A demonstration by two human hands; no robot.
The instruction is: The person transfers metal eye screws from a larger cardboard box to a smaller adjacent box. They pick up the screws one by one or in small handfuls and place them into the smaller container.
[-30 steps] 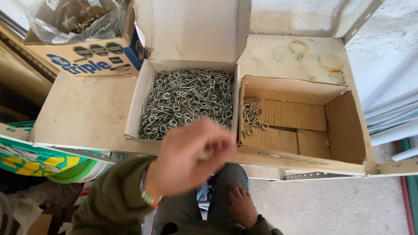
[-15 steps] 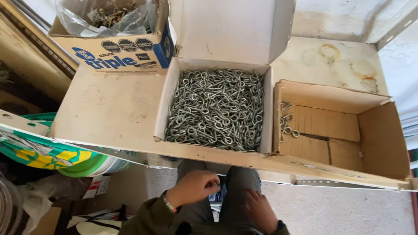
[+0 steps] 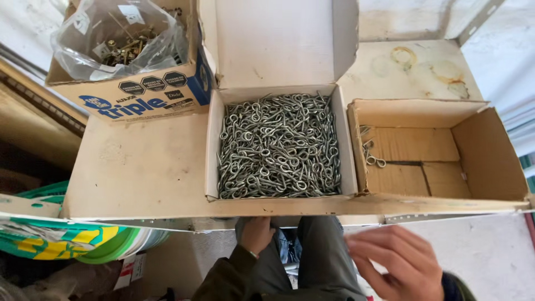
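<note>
Open white box full of metal eye hooks sits on table, well above both hands. Left hand down below table edge, curled, grip unclear. Right hand low right, fingers spread, empty.

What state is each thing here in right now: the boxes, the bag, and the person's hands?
White box: lid flipped up, full of metal eye hooks.
Brown cardboard box: open, nearly empty, a few hooks by its left wall.
Printed carton: open, holding a plastic bag.
Plastic bag: open at the top, brass-coloured hardware inside.
Left hand: low, below the table edge, holding nothing visible.
Right hand: open, fingers spread, empty, blurred.
</note>
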